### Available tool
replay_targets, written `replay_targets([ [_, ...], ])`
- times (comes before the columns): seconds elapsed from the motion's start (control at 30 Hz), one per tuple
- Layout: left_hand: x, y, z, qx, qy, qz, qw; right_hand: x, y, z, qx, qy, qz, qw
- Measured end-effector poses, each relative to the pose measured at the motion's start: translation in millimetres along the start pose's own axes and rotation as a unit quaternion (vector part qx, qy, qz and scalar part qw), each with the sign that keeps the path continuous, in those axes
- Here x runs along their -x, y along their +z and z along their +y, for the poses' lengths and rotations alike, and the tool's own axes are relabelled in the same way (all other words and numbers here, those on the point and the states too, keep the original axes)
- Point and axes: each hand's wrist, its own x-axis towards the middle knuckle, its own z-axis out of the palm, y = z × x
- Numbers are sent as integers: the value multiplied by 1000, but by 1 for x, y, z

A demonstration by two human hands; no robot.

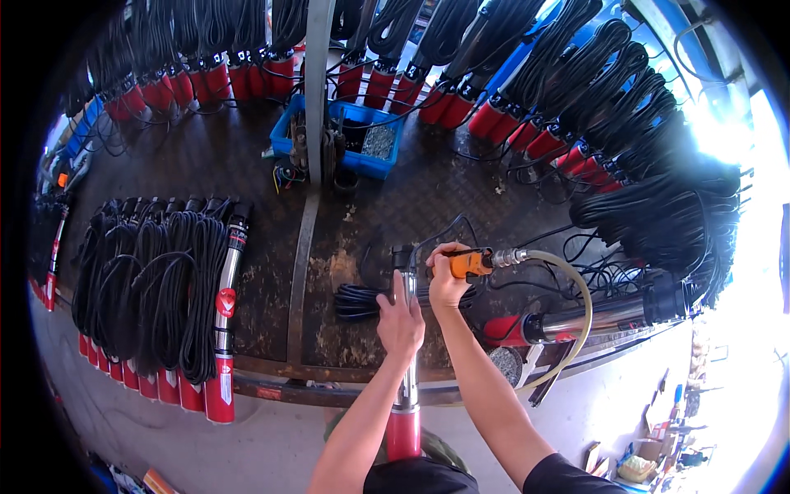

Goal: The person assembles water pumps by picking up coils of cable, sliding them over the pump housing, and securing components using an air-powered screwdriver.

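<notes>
A slim steel submersible pump (409, 383) with a red end lies in front of me, pointing away across the bench edge. Its black far end rests above the bench, and the red end comes near my body. Around its steel body my left hand (401, 328) is closed, the index finger stretched along the tube. My right hand (447, 281) grips an orange air tool (469, 264), just right of the pump's far end. From the tool's metal fitting a pale air hose (587, 300) curves right and down. Beside and behind the pump lies a black cable coil (358, 302).
Several pumps with bundled black cables (152, 288) lie at left. More red-ended pumps (502, 119) stand along the back and right. A blue bin (378, 165) of small parts sits beyond a metal post (316, 99). Another pump (592, 319) lies at right, near a round container (504, 364).
</notes>
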Motion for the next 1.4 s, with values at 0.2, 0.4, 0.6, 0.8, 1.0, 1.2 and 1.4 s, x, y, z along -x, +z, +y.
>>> replay_targets([
  [0.2,2,-1,2,-5,10,21,1000,-1,-3,-8,41,6,2,999],
  [0.4,5,2,6,-18,16,42,999,4,4,-19,24,10,-33,999],
  [0.6,7,0,9,-17,31,65,997,8,11,-20,50,14,-56,997],
  [0.8,7,-1,9,-25,17,50,998,5,11,-16,34,27,-54,998],
  [1.0,8,-1,10,-35,28,56,997,1,9,-11,46,20,-76,996],
  [1.2,7,7,15,-75,11,93,993,-3,3,-6,74,2,-144,987],
  [1.4,9,8,17,-117,16,96,988,-5,-1,4,71,-12,-147,986],
])
